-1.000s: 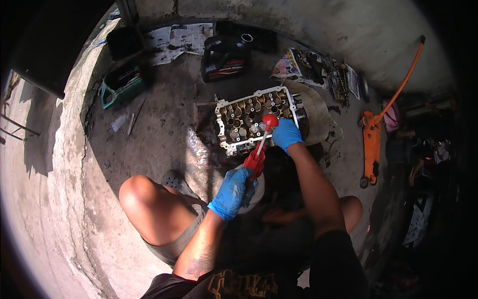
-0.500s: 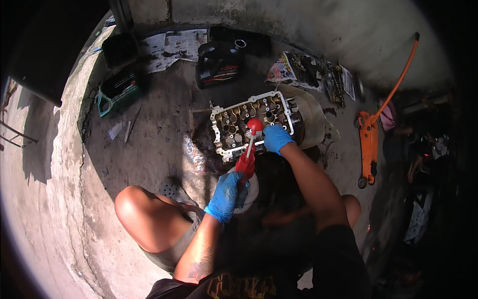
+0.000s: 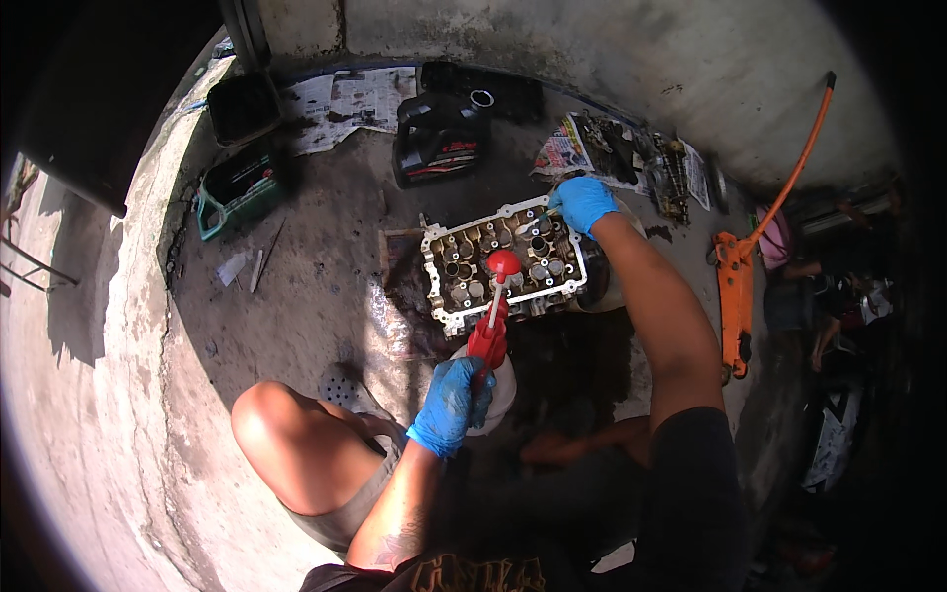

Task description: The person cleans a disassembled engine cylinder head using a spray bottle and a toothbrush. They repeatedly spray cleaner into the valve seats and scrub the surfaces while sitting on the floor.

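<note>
My left hand, in a blue glove, grips a red tool with a pale shaft and a rounded red head, which stands out over the near side of an engine cylinder head. A white round container shows partly behind this hand. At the far right corner of the cylinder head is my right hand, also gloved in blue. Its fingers are pinched together at the metal rim; a thin pale tip seems to stick out of them, too small to name. The cylinder head lies with its valve side up.
A black jug and newspaper are beyond the cylinder head. At the left lie a green cut-open jug and a black tray. Metal parts rest at the far right, near an orange floor jack.
My right hand has moved away from me, from the cylinder head's near right side to its far right corner. The left hand keeps the red tool in nearly the same place.
</note>
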`<state>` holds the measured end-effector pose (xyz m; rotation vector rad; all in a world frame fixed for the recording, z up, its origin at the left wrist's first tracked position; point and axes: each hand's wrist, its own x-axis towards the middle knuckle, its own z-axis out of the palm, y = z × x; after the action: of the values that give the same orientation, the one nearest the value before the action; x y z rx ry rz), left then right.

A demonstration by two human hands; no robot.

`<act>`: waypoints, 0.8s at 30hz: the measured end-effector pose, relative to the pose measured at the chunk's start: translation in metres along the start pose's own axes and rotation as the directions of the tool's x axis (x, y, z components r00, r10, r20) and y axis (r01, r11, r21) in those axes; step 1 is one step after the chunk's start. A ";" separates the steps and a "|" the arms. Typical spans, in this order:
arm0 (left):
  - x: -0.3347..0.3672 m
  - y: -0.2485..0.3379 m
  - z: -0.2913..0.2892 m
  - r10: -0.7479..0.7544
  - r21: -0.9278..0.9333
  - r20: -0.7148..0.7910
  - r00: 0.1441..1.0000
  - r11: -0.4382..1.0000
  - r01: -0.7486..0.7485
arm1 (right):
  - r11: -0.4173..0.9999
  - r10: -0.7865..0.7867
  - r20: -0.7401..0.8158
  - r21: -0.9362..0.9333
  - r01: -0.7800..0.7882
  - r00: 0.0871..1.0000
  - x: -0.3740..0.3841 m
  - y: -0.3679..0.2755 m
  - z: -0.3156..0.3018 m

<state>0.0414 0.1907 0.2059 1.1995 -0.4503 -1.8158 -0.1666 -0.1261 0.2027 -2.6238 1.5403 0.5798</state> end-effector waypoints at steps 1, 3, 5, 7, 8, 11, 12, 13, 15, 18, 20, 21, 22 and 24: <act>0.000 0.001 0.001 -0.030 -0.110 0.005 1.000 0.993 0.030 | 0.999 -0.035 0.091 0.005 0.035 0.995 0.007 -0.001 0.007; 0.002 0.002 0.003 -0.014 -0.053 -0.012 1.000 0.999 0.014 | 0.999 -0.013 -0.025 -0.031 0.012 1.000 0.013 -0.002 0.016; 0.004 -0.001 0.003 0.065 0.070 -0.013 0.998 0.996 -0.064 | 0.996 0.088 -0.245 0.037 -0.082 0.965 0.012 -0.002 0.016; 0.009 -0.003 0.002 0.218 0.289 0.016 0.976 0.933 -0.213 | 0.996 -0.026 -0.107 -0.084 0.017 0.994 0.007 0.001 0.006; 0.012 -0.005 0.000 0.282 0.294 0.099 0.954 0.908 -0.299 | 0.989 -0.101 0.002 -0.104 0.101 0.995 0.002 -0.001 0.002; 0.017 -0.009 -0.003 0.352 0.343 0.318 0.880 0.823 -0.453 | 0.989 0.145 -0.106 0.001 -0.145 0.984 -0.010 0.009 -0.022; 0.018 -0.011 -0.003 0.330 0.350 0.365 0.871 0.818 -0.456 | 0.996 0.064 -0.006 -0.064 -0.064 0.998 -0.013 0.011 -0.027; 0.017 -0.013 -0.002 0.234 0.315 0.352 0.906 0.882 -0.350 | 0.988 0.037 0.053 -0.151 -0.029 0.998 -0.019 0.013 -0.029; 0.016 -0.015 -0.001 0.138 0.289 0.360 0.923 0.924 -0.251 | 0.945 0.017 0.085 -0.328 0.012 0.996 -0.025 0.014 -0.028; 0.018 -0.018 0.005 0.103 0.243 0.315 0.943 0.952 -0.186 | 0.969 -0.034 -0.274 -0.245 -0.036 0.961 -0.024 0.012 -0.016; 0.019 -0.020 0.009 0.133 0.204 0.258 0.957 0.961 -0.188 | 0.923 -0.118 -0.191 -0.384 0.037 0.975 -0.017 0.004 -0.006; 0.020 -0.019 0.010 0.110 0.176 0.220 0.969 0.973 -0.151 | 0.912 -0.165 -0.191 -0.402 0.077 0.968 -0.012 0.001 -0.003; 0.020 -0.019 0.011 0.205 0.207 0.206 0.957 0.946 -0.248 | 0.894 -0.213 -0.215 -0.435 0.102 0.953 -0.008 -0.002 -0.003; 0.019 -0.016 0.012 0.325 0.303 0.184 0.928 0.879 -0.368 | 0.916 -0.159 -0.193 -0.394 0.072 0.968 -0.002 -0.008 -0.006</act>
<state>0.0212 0.1816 0.1898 1.1371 -1.0160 -1.5434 -0.1592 -0.1222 0.2073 -3.1494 1.4303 0.6585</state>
